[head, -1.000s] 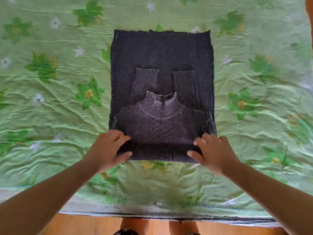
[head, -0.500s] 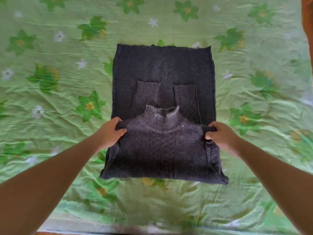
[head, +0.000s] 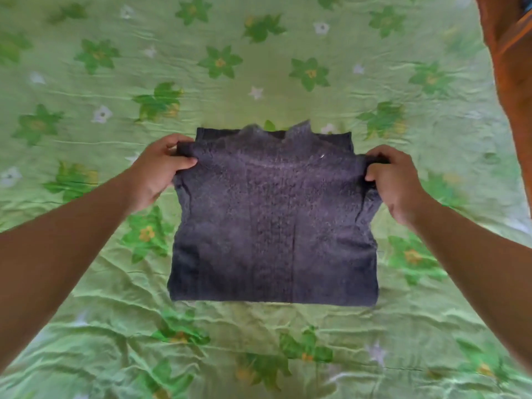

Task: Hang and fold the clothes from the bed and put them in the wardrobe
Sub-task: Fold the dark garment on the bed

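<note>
While the left hand (head: 161,171) and the right hand (head: 394,182) each pinch a shoulder corner of the dark knitted sweater (head: 273,226), holding its upper half doubled over the lower half, the garment lies mid-bed (head: 259,349) on the green flowered sheet (head: 86,283). By my reading this fold is nearly done, with only the top edge to be laid flat. Carrying it to the wardrobe, which is not in view, is left, and whether other clothes wait cannot be told.
</note>
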The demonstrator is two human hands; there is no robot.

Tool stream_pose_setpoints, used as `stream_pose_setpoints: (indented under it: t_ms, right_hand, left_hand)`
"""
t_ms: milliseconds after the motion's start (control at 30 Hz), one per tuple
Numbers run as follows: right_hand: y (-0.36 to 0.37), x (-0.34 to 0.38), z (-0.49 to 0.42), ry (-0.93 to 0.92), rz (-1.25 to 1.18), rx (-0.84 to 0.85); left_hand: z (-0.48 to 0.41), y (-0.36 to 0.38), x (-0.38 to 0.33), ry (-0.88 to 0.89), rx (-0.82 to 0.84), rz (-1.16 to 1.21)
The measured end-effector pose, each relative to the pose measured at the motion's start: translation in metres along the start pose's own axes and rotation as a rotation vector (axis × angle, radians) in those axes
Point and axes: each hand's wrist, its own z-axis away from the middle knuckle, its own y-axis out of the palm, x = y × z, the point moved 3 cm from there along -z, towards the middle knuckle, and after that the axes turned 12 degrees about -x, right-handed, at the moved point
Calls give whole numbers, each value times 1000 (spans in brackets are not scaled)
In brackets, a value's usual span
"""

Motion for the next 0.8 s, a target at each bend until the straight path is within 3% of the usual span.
stream_pose_setpoints:
  t_ms: [67,167,300,367,433,533,667,800]
  right_hand:
    - [12,-6,-21,-13,89,3]
    - [28,-41,-24,-60,487,32]
    - [43,-99,43,-531,1012,179]
    - [48,-122,79,-764,1073,244]
    - [49,-144,107,-872,1101,346]
    - [36,-163,124,-910,1130,445]
    - [13,-168,134,-1009,1161,541]
    - [6,-153,129,-1062,1165,436]
  left_hand:
    - [-21,10,6,26,-47,-91]
    - [-28,31,40,39,-129,-347]
    - [28,59,109,328,-33,-933]
    - [65,68,137,582,-50,-1144]
    - [93,69,159,702,-27,-1237]
    - [111,55,176,729,29,-1264]
    - [134,32,188,863,251,-1305]
    - [136,21,176,826,320,-1401]
